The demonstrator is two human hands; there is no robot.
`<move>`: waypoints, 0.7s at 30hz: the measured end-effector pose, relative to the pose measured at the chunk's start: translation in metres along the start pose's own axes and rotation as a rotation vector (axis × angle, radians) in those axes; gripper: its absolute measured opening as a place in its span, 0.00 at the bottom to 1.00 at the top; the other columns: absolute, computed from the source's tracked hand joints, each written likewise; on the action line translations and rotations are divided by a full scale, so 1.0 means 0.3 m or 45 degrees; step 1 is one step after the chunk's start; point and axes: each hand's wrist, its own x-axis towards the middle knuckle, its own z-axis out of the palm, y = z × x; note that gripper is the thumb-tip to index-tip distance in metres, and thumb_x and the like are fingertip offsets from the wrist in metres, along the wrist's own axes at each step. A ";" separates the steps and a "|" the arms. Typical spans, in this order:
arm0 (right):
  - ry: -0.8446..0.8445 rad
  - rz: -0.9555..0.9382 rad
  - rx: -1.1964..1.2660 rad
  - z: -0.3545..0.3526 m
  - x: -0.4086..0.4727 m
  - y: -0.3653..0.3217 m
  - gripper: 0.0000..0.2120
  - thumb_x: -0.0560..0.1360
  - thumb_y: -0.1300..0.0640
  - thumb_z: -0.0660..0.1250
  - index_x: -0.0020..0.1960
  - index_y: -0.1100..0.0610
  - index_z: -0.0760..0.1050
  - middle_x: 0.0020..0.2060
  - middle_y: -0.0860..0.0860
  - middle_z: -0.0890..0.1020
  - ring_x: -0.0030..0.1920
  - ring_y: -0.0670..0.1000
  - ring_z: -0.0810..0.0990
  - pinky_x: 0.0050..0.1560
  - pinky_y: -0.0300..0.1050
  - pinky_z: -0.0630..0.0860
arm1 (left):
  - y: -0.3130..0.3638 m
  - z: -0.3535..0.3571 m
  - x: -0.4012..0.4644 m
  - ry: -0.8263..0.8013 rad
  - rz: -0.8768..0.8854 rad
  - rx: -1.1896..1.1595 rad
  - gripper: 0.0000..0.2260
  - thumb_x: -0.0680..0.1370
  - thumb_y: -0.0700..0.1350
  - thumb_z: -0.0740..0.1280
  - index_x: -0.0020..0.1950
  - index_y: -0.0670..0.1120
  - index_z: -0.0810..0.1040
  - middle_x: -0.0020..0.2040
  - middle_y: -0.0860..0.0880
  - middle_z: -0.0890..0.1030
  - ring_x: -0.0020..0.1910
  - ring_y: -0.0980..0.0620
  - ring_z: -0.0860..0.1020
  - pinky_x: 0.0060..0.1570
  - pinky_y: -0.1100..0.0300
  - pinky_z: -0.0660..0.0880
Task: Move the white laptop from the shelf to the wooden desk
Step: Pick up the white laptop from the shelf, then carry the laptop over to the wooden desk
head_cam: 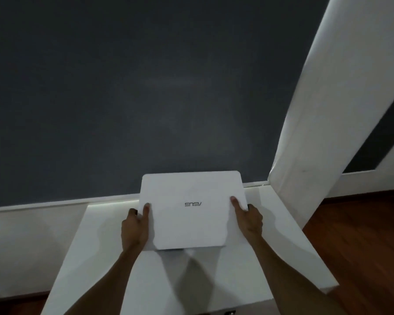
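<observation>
Head view: most of the frame is a dark grey wall (146, 87), featureless apart from a faint pale smear above the laptop. A white panel (323, 98) leans across the upper right, its top cut off by the frame edge; can't tell what it belongs to. Below the wall sits a white shelf surface (271, 246); its near edge runs out of frame at the bottom, and its right front corner ends over reddish wood floor (362, 235). A strip of that same floor shows at the lower left. A white baseboard (55, 204) runs along the wall's foot, left of the laptop. A small dark object at the bottom edge is clipped and unreadable.

White laptop (191, 212): closed, lid up, rounded corners, plain matte white. Grey ASUS logo mid-lid reads upside down from this angle, so the far edge points to the wall. It is over the shelf, far edge overlapping the baseboard line. Its near edge casts a dark shadow on the shelf, so that end looks lifted; whether the far edge touches the shelf can't be seen.

Left hand (134, 228) grips the laptop's left edge, thumb on the lid, fingers hidden under the chassis. Right hand (248, 219) grips the right edge the same way, thumb on top, fingers mostly hidden below. Both forearms enter from the bottom of frame, bare. No desk visible anywhere around the laptop.
</observation>
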 end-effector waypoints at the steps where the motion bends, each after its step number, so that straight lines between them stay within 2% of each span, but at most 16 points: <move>1: 0.034 -0.026 0.077 -0.025 0.003 -0.024 0.34 0.71 0.28 0.63 0.56 0.58 0.77 0.52 0.55 0.83 0.50 0.57 0.80 0.55 0.54 0.74 | 0.043 -0.001 0.013 0.014 0.041 -0.017 0.25 0.79 0.63 0.57 0.48 0.39 0.74 0.43 0.44 0.78 0.43 0.42 0.75 0.48 0.48 0.72; 3: 0.112 -0.058 0.205 -0.076 0.012 -0.063 0.29 0.72 0.31 0.64 0.54 0.57 0.77 0.50 0.53 0.82 0.48 0.55 0.79 0.56 0.53 0.73 | 0.126 0.003 0.037 0.035 0.134 -0.069 0.24 0.79 0.62 0.57 0.49 0.40 0.74 0.42 0.45 0.78 0.42 0.43 0.75 0.46 0.50 0.71; 5: 0.222 -0.078 0.291 -0.141 0.019 -0.082 0.32 0.71 0.30 0.66 0.55 0.58 0.78 0.49 0.54 0.82 0.48 0.56 0.80 0.57 0.53 0.76 | 0.211 0.019 0.049 0.034 0.241 -0.101 0.23 0.79 0.62 0.57 0.48 0.42 0.73 0.40 0.45 0.78 0.42 0.40 0.77 0.44 0.51 0.71; 7: 0.299 -0.094 0.366 -0.220 0.025 -0.086 0.33 0.70 0.29 0.66 0.55 0.59 0.78 0.48 0.54 0.83 0.48 0.57 0.82 0.55 0.54 0.79 | 0.297 0.047 0.043 0.017 0.326 -0.123 0.22 0.79 0.63 0.56 0.47 0.44 0.73 0.40 0.45 0.78 0.44 0.39 0.78 0.46 0.48 0.74; 10: 0.388 -0.131 0.445 -0.372 0.030 -0.069 0.32 0.71 0.31 0.67 0.52 0.60 0.77 0.46 0.55 0.82 0.47 0.56 0.82 0.48 0.49 0.79 | 0.433 0.117 -0.009 -0.042 0.452 -0.184 0.23 0.79 0.62 0.56 0.52 0.42 0.75 0.42 0.46 0.78 0.48 0.38 0.79 0.52 0.45 0.75; 13: 0.503 -0.130 0.495 -0.573 0.025 -0.027 0.29 0.72 0.32 0.67 0.51 0.59 0.78 0.44 0.54 0.82 0.44 0.54 0.81 0.47 0.49 0.77 | 0.571 0.221 -0.114 -0.132 0.546 -0.240 0.24 0.80 0.61 0.56 0.53 0.40 0.76 0.43 0.45 0.77 0.50 0.38 0.78 0.52 0.47 0.72; 17: 0.704 -0.101 0.525 -0.873 -0.003 0.085 0.28 0.71 0.32 0.68 0.49 0.59 0.80 0.44 0.53 0.83 0.43 0.52 0.81 0.44 0.46 0.73 | 0.745 0.388 -0.313 -0.265 0.632 -0.322 0.25 0.79 0.63 0.54 0.48 0.41 0.74 0.39 0.45 0.77 0.46 0.38 0.78 0.46 0.50 0.71; 21: 0.904 -0.065 0.549 -1.176 -0.077 0.261 0.29 0.71 0.33 0.69 0.50 0.61 0.80 0.46 0.55 0.83 0.43 0.51 0.80 0.39 0.43 0.71 | 0.902 0.577 -0.580 -0.448 0.746 -0.350 0.27 0.79 0.65 0.53 0.53 0.42 0.74 0.45 0.42 0.81 0.48 0.37 0.79 0.47 0.49 0.74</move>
